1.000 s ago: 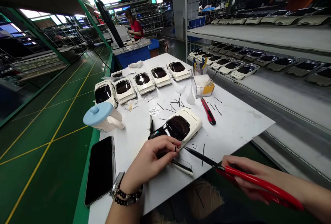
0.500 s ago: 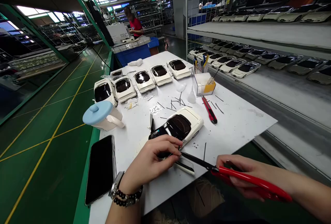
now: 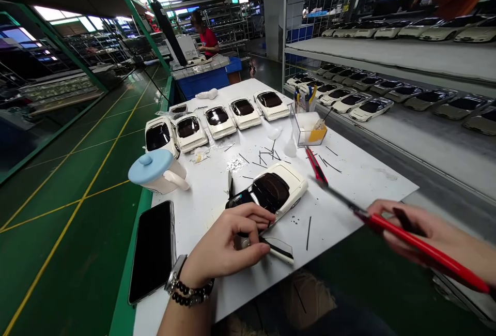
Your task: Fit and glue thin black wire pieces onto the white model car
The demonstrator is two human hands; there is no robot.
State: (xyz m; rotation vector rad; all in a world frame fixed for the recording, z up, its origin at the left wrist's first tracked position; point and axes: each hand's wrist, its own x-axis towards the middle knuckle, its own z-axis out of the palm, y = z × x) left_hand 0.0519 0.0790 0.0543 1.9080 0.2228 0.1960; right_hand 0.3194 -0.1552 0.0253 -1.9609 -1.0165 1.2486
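Note:
A white model car with a black front and dark windows [image 3: 271, 194] lies on a white board [image 3: 360, 196]. My left hand [image 3: 228, 243] grips its black front end, and my watch and beaded bracelet show on that wrist. My right hand [image 3: 422, 235] holds long-nosed pliers with red handles [image 3: 411, 240], their black tips pointing up and left, apart from the car. A white and black strip with clear film [image 3: 279, 250] lies just beyond my left fingers. Thin black strips are scattered over the board.
Several white model cars [image 3: 219, 121] stand in a row at the board's far side. Around them are a blue-lidded jug [image 3: 157, 170], a phone [image 3: 152, 245], a red-handled knife [image 3: 316, 166] and a clear tool holder [image 3: 306, 129]. Shelves of cars stand right; a co-worker [image 3: 207, 39] sits beyond.
My right hand has moved right and away from the car, taking the pliers with it. My left hand stays on the car.

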